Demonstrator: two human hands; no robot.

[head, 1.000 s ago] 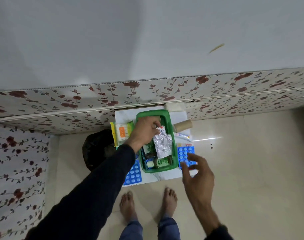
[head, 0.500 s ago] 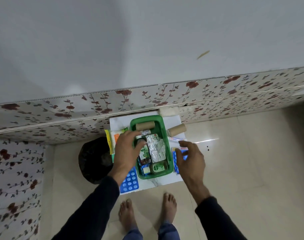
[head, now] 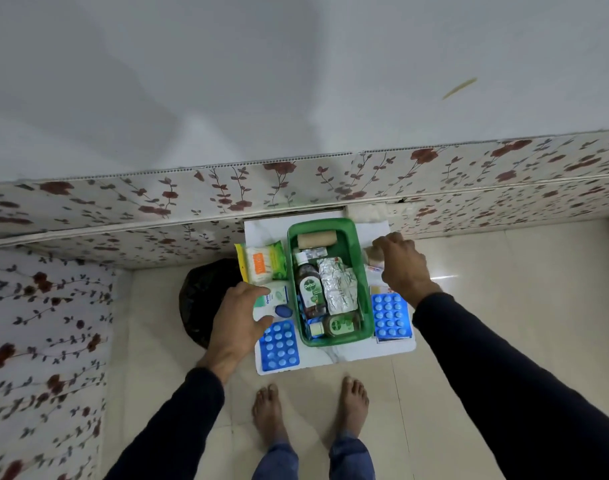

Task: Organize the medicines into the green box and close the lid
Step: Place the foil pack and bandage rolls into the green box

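I see the green box (head: 363,271) open on the small white table (head: 348,355), holding a brown bottle (head: 309,289) and foil strips (head: 337,285). My left hand (head: 239,323) spreads open over a white-and-green packet (head: 277,295), not gripping it. My right hand (head: 401,265) curls around a tan roll (head: 372,255) beside the box; how firmly, I cannot tell.

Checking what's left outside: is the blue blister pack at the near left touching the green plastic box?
Apart. The head view shows a strip of white board between the blue blister pack and the green plastic box.
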